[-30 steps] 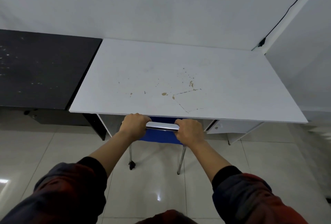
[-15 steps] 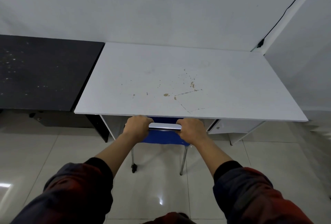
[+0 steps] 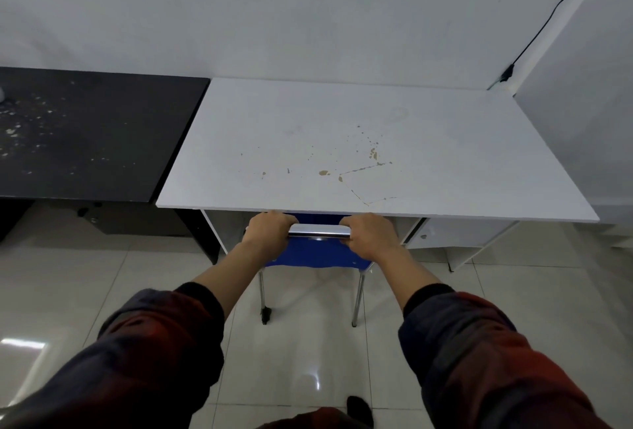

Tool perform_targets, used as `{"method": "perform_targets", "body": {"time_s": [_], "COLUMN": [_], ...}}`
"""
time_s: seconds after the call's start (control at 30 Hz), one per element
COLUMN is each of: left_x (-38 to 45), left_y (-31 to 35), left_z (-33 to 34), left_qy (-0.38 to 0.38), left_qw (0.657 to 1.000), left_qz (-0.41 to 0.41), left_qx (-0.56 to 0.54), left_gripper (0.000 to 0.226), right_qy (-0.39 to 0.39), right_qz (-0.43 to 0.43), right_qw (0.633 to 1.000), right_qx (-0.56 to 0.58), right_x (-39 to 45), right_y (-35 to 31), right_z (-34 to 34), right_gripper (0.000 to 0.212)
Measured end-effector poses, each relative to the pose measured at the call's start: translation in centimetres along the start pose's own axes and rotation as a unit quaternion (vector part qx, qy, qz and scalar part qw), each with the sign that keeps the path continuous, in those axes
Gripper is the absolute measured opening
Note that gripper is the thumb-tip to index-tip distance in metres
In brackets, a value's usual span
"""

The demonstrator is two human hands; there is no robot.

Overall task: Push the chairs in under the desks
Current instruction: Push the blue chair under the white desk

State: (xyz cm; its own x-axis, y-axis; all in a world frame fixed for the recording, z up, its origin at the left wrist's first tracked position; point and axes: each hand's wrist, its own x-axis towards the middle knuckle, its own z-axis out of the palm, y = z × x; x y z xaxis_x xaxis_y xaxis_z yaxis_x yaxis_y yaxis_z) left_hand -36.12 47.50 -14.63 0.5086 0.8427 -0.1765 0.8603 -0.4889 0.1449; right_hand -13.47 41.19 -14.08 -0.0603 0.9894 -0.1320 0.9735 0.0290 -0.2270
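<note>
A blue chair [image 3: 317,254] with a chrome top rail [image 3: 318,230] and metal legs stands at the front edge of the white desk [image 3: 342,140]. Its seat is hidden under the desktop; only the backrest and two rear legs show. My left hand [image 3: 267,231] is closed around the left end of the rail. My right hand [image 3: 368,233] is closed around the right end. Both hands are close to the desk's front edge.
A black desk [image 3: 85,134] adjoins the white desk on the left. White walls stand behind and to the right, with a black cable [image 3: 548,17] in the corner. A white drawer unit [image 3: 455,235] hangs under the desk's right side. The floor is glossy light tile.
The chair and both hands have stayed at the desk's front edge. The view has shifted a little, showing more of the black desk on the left.
</note>
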Motion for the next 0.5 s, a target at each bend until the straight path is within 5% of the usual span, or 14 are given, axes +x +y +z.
{"method": "perform_targets", "body": {"time_s": [0.17,0.3,0.5], "left_x": [-0.5,-3.1,-5.3], "left_y": [-0.2,-0.9,-3.2], "left_z": [-0.1,0.7,1.1], "left_qy": [-0.015,0.017,0.076], "left_qw": [1.0,0.999,0.974], "left_qz": [0.006,-0.019,-0.038], "left_qx": [0.013,-0.034,-0.209], "left_gripper": [0.061,0.085,0.06], "right_qy": [-0.044,0.03,0.059], "right_qz": [0.041,0.13,0.17], "right_qw": [0.998,0.991,0.98], "right_qx": [-0.008,0.001,0.078], "right_x": [0.1,-1.6,-2.9], "right_y": [-0.7,-2.1,-2.4], "right_z": [-0.2,0.5,1.9], "right_gripper": [0.039,0.071,0.03]}}
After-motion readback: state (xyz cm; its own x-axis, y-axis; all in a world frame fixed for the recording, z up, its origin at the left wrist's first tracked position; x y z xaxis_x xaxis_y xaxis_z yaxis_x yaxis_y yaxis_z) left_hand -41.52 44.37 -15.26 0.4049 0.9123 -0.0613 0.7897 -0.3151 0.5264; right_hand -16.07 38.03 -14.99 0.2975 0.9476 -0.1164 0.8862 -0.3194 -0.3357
